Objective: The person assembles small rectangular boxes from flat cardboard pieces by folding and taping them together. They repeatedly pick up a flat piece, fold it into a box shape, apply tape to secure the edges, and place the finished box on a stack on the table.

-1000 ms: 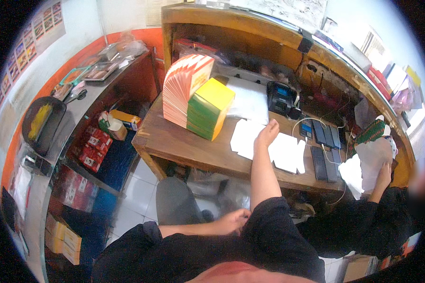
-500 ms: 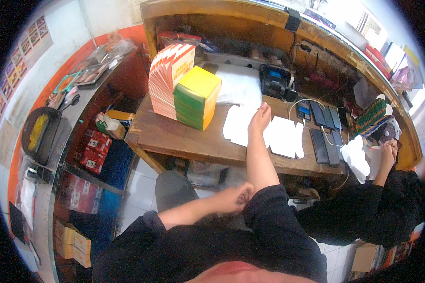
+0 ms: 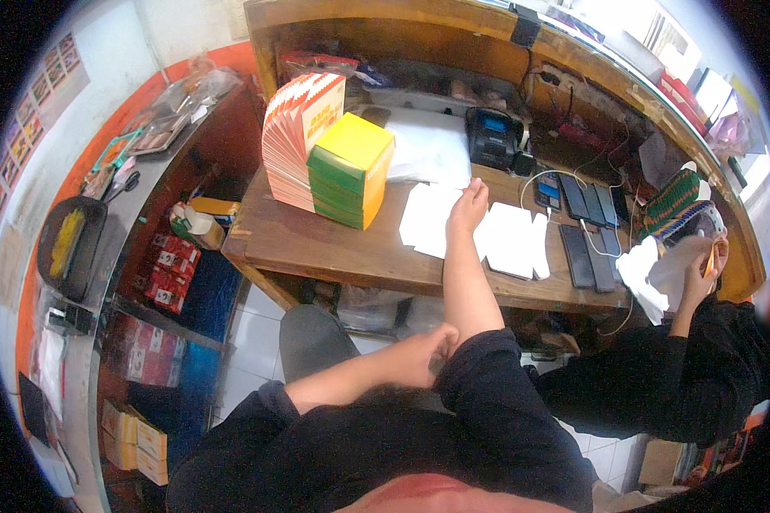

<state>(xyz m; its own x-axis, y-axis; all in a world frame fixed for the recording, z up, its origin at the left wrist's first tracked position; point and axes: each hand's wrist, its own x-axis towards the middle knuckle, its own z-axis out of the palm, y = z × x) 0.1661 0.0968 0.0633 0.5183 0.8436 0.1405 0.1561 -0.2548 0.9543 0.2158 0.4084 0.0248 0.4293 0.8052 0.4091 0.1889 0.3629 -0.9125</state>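
Note:
My right hand (image 3: pixel 469 208) rests among flat white sheets (image 3: pixel 428 224) on the wooden desk. Its fingers are pressed together and partly curled; whatever they may hold is hidden. Another white stack (image 3: pixel 511 242) lies just to its right. My left hand (image 3: pixel 423 355) is closed in a loose fist against my right forearm, near the rolled black sleeve (image 3: pixel 483 376). Left of the sheets stands a block of green and yellow folded boxes (image 3: pixel 344 175). Leaning behind it is a fanned stack of red and white printed cartons (image 3: pixel 295 145).
Phones (image 3: pixel 583 252) with white charging cables and a small black printer (image 3: pixel 492 137) sit on the desk. At right, another person's hand (image 3: pixel 701 278) holds a small brownish item near white crumpled material (image 3: pixel 644 278). A shelf counter (image 3: pixel 128 201) stands left.
The other person's hand has risen slightly and now shows a brownish item. My hands keep nearly the same pose; the view has shifted a little.

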